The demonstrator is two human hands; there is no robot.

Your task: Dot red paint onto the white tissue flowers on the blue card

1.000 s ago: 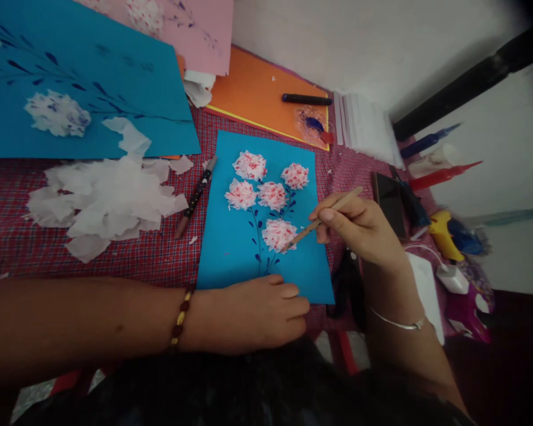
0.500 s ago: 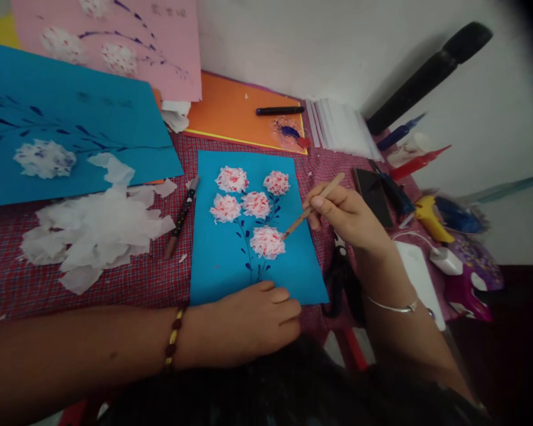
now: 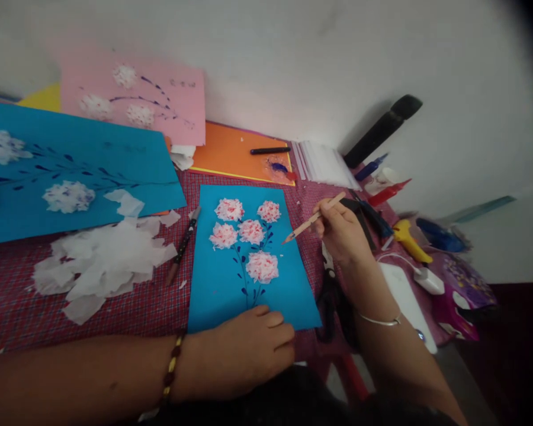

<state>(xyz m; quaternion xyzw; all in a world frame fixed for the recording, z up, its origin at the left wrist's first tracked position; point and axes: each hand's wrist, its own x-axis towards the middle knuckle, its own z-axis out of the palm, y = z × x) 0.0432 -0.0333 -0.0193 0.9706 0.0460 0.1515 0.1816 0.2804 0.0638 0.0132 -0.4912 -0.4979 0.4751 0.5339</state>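
Observation:
My right hand (image 3: 344, 234) pinches a thin wooden stick (image 3: 308, 225), its tip reddish. That tip hangs over the right part of a blue sheet of paper (image 3: 213, 290), apart from the flowers. Several fluffy white paper flowers with red specks are on the sheet; the lowest flower (image 3: 262, 267) is nearest the stick. Dark blue painted stems and leaves (image 3: 242, 272) run beneath them. Across the sheet's lower edge rests my left hand (image 3: 244, 352), its fingers curled in and their tips hidden. Nothing shows in it.
Left of the sheet lie a dark dotted pen (image 3: 184, 245) and a pile of white paper pieces (image 3: 102, 257). Behind are a blue flower picture (image 3: 102, 148), a pink one (image 3: 160, 86) and an orange board (image 3: 222, 151). Scissors (image 3: 328, 302) and a yellow glue gun (image 3: 411, 239) lie right.
My right hand has lifted the stick's tip off the lowest flower, up and to the right. The camera view has tilted upward. My left hand stays on the sheet's lower edge.

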